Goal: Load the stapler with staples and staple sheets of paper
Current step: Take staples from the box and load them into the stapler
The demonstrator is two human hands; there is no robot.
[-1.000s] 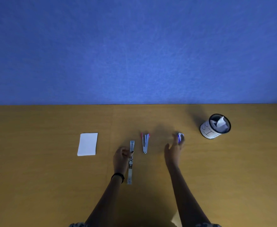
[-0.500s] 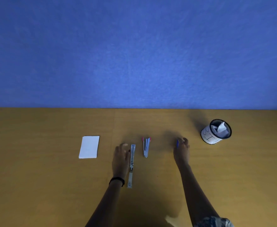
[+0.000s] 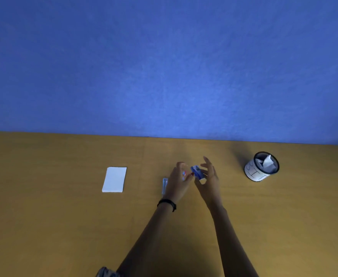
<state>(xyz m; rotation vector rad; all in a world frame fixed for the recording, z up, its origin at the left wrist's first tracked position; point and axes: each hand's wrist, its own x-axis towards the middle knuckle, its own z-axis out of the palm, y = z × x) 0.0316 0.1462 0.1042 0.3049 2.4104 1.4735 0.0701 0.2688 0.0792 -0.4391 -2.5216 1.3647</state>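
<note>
Staple box raised between both grips, ready to be opened.

Nearest me, the stapler point(image 3: 164, 185) lies flat on the desk point(image 3: 64, 226), just left of my left grip point(image 3: 178, 181) and partly hidden by it; I judge it is parked there so it is close at hand for filling. My left grip is loose, its fingers curved and holding nothing I can make out, and its thumb is close to the box as if to work the flap. My right grip point(image 3: 209, 180) pinches the small blue-and-white staple box point(image 3: 198, 172) by its near end, the other fingers spread clear. A red-tipped tool point(image 3: 184, 173) shows past my left fingers. The sheets of paper point(image 3: 114, 179) wait well to the left, and a cup point(image 3: 262, 166) of scraps stands far right.
</note>
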